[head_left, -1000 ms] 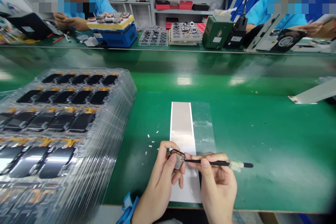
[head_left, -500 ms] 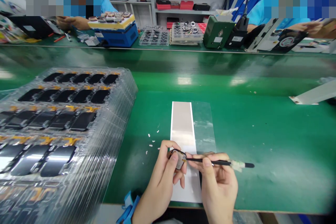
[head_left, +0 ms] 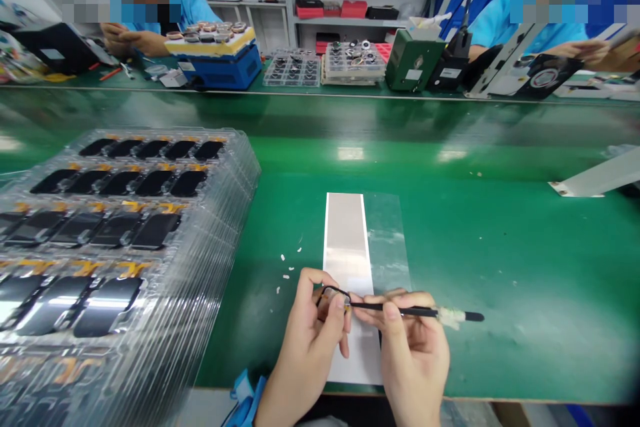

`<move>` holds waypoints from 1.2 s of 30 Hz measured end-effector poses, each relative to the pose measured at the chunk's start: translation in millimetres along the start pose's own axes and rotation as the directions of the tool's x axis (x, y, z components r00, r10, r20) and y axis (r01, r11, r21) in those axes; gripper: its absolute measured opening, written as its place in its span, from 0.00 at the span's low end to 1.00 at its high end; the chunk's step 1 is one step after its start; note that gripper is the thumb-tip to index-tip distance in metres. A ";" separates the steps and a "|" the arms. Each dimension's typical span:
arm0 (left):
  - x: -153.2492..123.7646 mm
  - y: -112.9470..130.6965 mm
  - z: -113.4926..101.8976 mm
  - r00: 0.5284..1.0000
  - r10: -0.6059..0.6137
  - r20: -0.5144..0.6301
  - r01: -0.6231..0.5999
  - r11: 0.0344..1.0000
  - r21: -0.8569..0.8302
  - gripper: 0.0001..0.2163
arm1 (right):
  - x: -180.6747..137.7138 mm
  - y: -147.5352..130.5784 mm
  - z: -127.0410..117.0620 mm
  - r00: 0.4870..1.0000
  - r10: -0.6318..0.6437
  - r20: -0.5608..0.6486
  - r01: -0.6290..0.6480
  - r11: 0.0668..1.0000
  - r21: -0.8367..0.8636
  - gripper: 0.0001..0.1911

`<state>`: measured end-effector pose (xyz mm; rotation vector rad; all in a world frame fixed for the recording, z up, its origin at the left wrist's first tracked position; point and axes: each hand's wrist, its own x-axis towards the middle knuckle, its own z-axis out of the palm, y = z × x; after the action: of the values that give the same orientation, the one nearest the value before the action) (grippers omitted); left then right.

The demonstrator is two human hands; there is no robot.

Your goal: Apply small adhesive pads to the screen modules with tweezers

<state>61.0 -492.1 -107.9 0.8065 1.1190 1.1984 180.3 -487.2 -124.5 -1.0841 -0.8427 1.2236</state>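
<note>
My left hand (head_left: 310, 327) grips a small dark-rimmed frame part (head_left: 333, 295), and its fingers cover most of the part's face. In my right hand (head_left: 410, 347) is a slim black pick (head_left: 400, 310) with white tape wrapped near its rear end. The pick's tip touches the part's right edge. Both hands sit over the lower end of a long white-edged silver strip (head_left: 346, 240), which lies on the green mat (head_left: 500, 280). A clear film sheet (head_left: 387, 240) lies beside the strip. Several small white scraps (head_left: 286, 276) lie to its left.
A tall stack of clear blister trays (head_left: 235, 213) holding black screens with orange flex tails fills the left. A white bar (head_left: 595, 177) juts in at right. Across the bench, co-workers' hands, a blue machine (head_left: 213, 67), parts trays and a green box (head_left: 413, 61) stand.
My left hand has rolled the small part, so its pale face no longer shows behind my fingers. The pick stays at the part's edge.
</note>
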 end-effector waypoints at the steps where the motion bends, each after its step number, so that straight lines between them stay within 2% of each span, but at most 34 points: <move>1: 0.5 -0.5 -0.6 1.000 0.002 -0.010 -0.001 1.000 0.011 0.11 | -0.4 -1.1 0.5 1.000 -0.021 -0.005 0.021 1.000 0.007 0.03; 5: 0.1 0.0 -3.6 0.999 -0.005 -0.043 0.008 0.998 0.070 0.12 | 4.6 -12.5 -10.5 0.988 -0.133 -0.074 0.133 0.991 -0.004 0.03; 7: -2.2 1.0 -4.0 1.000 -0.004 -0.020 0.006 0.990 0.142 0.10 | 11.0 -21.1 -25.5 0.975 -0.175 -0.137 0.165 0.983 -0.081 0.07; 9: -5.3 2.2 -2.4 0.999 -0.010 0.038 -0.001 0.966 0.260 0.07 | 16.9 -28.6 -43.3 0.974 -0.167 -0.154 0.138 0.973 -0.184 0.10; 11: -8.0 3.9 1.2 0.991 -0.021 0.132 -0.035 0.913 0.406 0.05 | 19.1 -32.4 -59.1 0.986 -0.126 -0.112 0.092 0.959 -0.268 0.09; 14: -9.6 8.0 7.9 0.959 -0.022 0.281 -0.158 0.785 0.599 0.07 | 13.6 -29.9 -72.0 0.996 -0.084 -0.020 0.071 0.926 -0.371 0.05; 17: -9.3 12.2 11.0 0.944 -0.056 0.324 -0.204 0.674 0.710 0.09 | 2.8 -21.9 -74.3 0.994 -0.092 0.058 0.108 0.875 -0.472 0.01; 19: -9.0 13.3 10.1 0.941 -0.081 0.330 -0.202 0.649 0.733 0.10 | -3.0 -16.9 -74.2 0.991 -0.113 0.073 0.134 0.851 -0.508 0.02; 25: -8.8 8.0 4.2 0.937 -0.091 0.336 -0.189 0.676 0.712 0.09 | -6.8 -12.2 -74.3 0.990 -0.125 0.072 0.144 0.839 -0.525 0.03; 30: -9.1 4.5 4.6 0.942 -0.076 0.326 -0.192 0.675 0.712 0.08 | -5.1 -13.2 -73.4 0.995 -0.094 0.035 0.098 0.848 -0.521 0.03; 36: -10.8 4.6 6.8 0.941 -0.053 0.335 -0.219 0.660 0.718 0.07 | -7.1 -10.8 -70.3 0.992 -0.130 -0.008 0.106 0.840 -0.532 0.04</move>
<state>66.2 -501.0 -99.2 1.6535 1.3029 0.5831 248.2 -507.0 -134.5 -1.4705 -1.2401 0.8723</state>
